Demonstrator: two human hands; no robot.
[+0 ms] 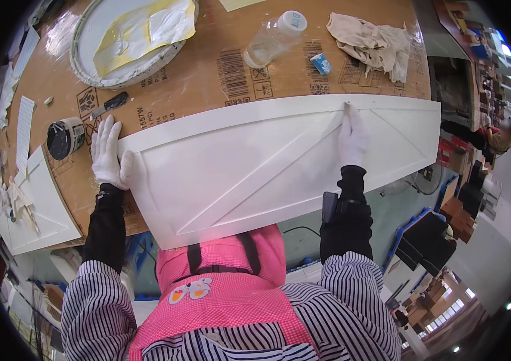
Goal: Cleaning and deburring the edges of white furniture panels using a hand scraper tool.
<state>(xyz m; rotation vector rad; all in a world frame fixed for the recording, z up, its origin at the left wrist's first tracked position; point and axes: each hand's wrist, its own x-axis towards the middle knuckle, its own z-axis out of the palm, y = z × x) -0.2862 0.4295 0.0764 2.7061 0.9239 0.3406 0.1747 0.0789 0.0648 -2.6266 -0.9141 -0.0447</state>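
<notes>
A long white panel [231, 162] with raised border strips and diagonal strips lies across the near edge of the table, reaching over it toward my pink apron. My left hand [108, 153], in a white glove, rests at the panel's left end with fingers stretched out and lying flat. On the panel's right half is my gloved right hand [353, 139]. Its fingers are drawn together, the tips by a small dark spot at the far border strip. Whether anything sits in those fingers is hidden.
Cardboard covers the table [201, 78]. On it are a dark-smeared jar [66, 137], a putty knife [111, 105], a round lid [81, 60] with yellow sandpaper, a clear bottle [264, 45], a small blue packet [321, 64] and a rag [376, 45]. Another white panel [39, 216] lies left.
</notes>
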